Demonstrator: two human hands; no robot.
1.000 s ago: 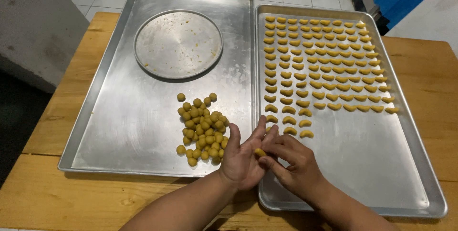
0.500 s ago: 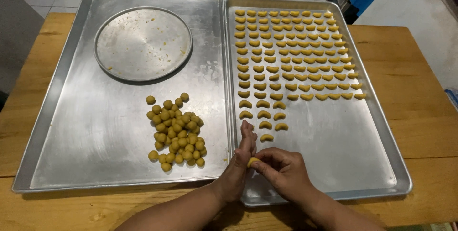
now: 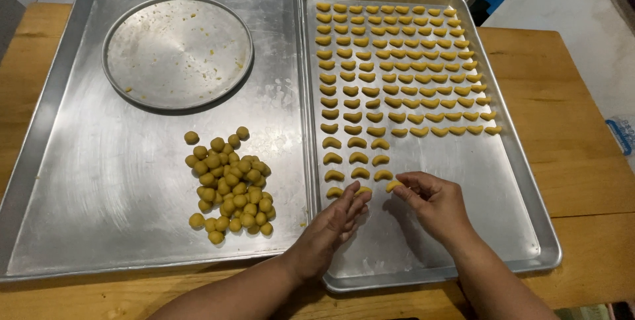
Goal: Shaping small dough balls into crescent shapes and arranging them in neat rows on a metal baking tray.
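Pinching a small yellow dough crescent (image 3: pixel 393 186) between my right hand (image 3: pixel 433 204) fingertips, I'm holding it at the bottom of the fourth column on the right baking tray (image 3: pixel 522 227). It's lying just beside the lowest crescent of the third column (image 3: pixel 383 175), slightly below and to the right. Its long axis is running left-right, matching the shaped rows (image 3: pixel 397 62). Left hand (image 3: pixel 334 227) is resting flat and empty, fingers extended, fingertips touching the tray near the second column's end. Right hand is clearly the nearer one. Pile of dough balls (image 3: pixel 228 184) is sitting well apart on the left tray (image 3: pixel 99 181), below the round pan (image 3: pixel 177 52).
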